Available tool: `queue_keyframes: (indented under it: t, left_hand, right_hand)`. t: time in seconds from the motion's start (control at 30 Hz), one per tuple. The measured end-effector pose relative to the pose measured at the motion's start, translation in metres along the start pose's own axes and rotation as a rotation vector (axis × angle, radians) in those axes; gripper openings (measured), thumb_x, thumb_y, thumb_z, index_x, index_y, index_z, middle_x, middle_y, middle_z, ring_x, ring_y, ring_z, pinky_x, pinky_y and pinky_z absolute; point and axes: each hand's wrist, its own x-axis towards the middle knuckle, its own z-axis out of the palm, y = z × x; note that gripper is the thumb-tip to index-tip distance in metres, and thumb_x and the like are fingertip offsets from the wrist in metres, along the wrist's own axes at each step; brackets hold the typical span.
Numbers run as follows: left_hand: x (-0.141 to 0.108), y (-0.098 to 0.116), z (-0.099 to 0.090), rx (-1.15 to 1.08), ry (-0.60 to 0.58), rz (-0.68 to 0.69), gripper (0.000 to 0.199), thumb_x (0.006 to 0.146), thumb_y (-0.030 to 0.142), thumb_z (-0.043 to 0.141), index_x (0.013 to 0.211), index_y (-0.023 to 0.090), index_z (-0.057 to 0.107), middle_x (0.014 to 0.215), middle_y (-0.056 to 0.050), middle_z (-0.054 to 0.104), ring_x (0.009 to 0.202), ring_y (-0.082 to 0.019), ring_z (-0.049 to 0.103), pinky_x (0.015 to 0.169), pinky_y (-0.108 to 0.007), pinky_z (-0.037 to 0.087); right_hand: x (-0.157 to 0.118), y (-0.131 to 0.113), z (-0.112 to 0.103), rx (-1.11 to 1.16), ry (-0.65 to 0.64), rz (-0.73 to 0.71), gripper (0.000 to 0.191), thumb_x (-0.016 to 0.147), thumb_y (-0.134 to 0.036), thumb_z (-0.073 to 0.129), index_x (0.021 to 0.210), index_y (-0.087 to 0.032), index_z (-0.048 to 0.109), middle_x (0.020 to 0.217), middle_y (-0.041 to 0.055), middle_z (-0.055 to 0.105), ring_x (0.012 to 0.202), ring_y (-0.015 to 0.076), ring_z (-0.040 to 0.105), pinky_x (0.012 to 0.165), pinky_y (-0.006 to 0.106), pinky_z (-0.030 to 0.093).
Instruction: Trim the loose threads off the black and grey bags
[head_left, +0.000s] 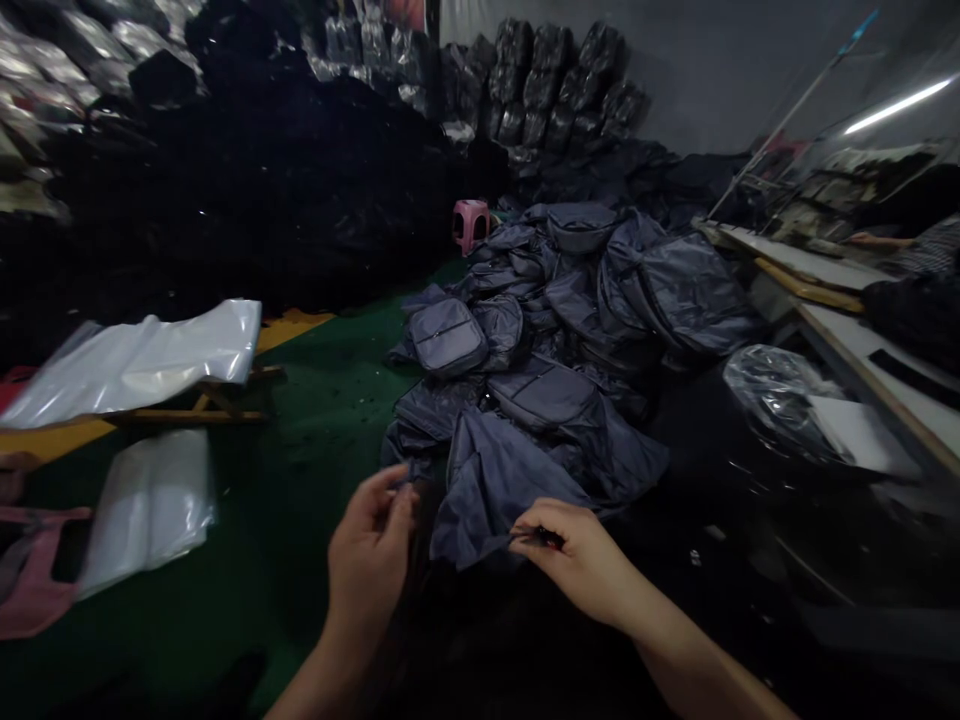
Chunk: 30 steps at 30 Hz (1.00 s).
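Observation:
My left hand point(373, 545) is closed in a pinch, thumb against fingers, at the near left of a heap of dark grey-blue backpacks point(544, 390). A dark scrap shows at its fingertips, too dim to name. My right hand point(574, 560) is closed around a small dark object with a red part point(551, 539), whose kind I cannot make out. Its fingertips are at the lower edge of a loose dark fabric piece point(499, 490) on the near side of the heap. Whether they grip that fabric is unclear.
Clear plastic bags point(150, 365) lie on a low wooden stand, with more plastic point(154, 500) on the green floor. Pink stools point(471, 225) stand beyond the heap and at lower left. A worktable point(885, 355) runs along the right, with a person's arm point(885, 240) behind. Wrapped bundles are stacked behind.

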Motion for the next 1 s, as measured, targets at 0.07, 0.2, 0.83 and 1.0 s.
queue_keyframes:
  t: [0.07,0.2,0.83,1.0]
  left_hand:
    - [0.004,0.004,-0.009,0.064,0.044,0.15,0.049,0.079,0.036,0.058,0.125,0.026,0.045,0.108,-0.005,0.059,0.086,-0.017,0.058,0.076,-0.028,0.046]
    - [-0.006,0.014,-0.009,0.072,-0.463,0.339,0.035,0.076,0.031,0.063,0.11,0.025,0.057,0.114,-0.006,0.056,0.105,-0.021,0.052,0.092,-0.031,0.04]
    - [-0.017,0.006,0.021,-0.759,-0.6,-0.704,0.015,0.072,0.026,0.068,0.082,0.014,0.067,0.069,-0.004,0.067,0.066,-0.014,0.061,0.068,-0.024,0.047]
    - [-0.02,0.007,0.022,-0.731,-0.642,-0.662,0.019,0.071,0.029,0.071,0.084,0.015,0.069,0.071,-0.002,0.068,0.067,-0.012,0.061,0.068,-0.022,0.045]
  right_hand:
    - [0.003,-0.002,0.001,0.017,0.027,0.015,0.008,0.084,-0.021,0.063,0.076,-0.019,0.061,0.074,-0.0027,0.057,0.068,0.0119,0.053,0.062,0.022,0.038]
    - [0.01,-0.008,0.002,0.049,0.028,0.01,0.015,0.087,-0.024,0.058,0.073,-0.018,0.058,0.073,-0.0024,0.057,0.07,0.0127,0.053,0.064,0.023,0.038]
    - [0.003,0.0,0.0,-0.121,0.199,-0.159,0.018,0.084,-0.022,0.06,0.101,-0.023,0.058,0.1,0.0039,0.054,0.092,0.0182,0.054,0.08,0.03,0.044]
    - [0.004,-0.011,-0.002,-0.179,0.112,-0.167,0.015,0.083,-0.024,0.063,0.099,-0.024,0.062,0.094,0.0023,0.056,0.088,0.0175,0.054,0.077,0.029,0.044]
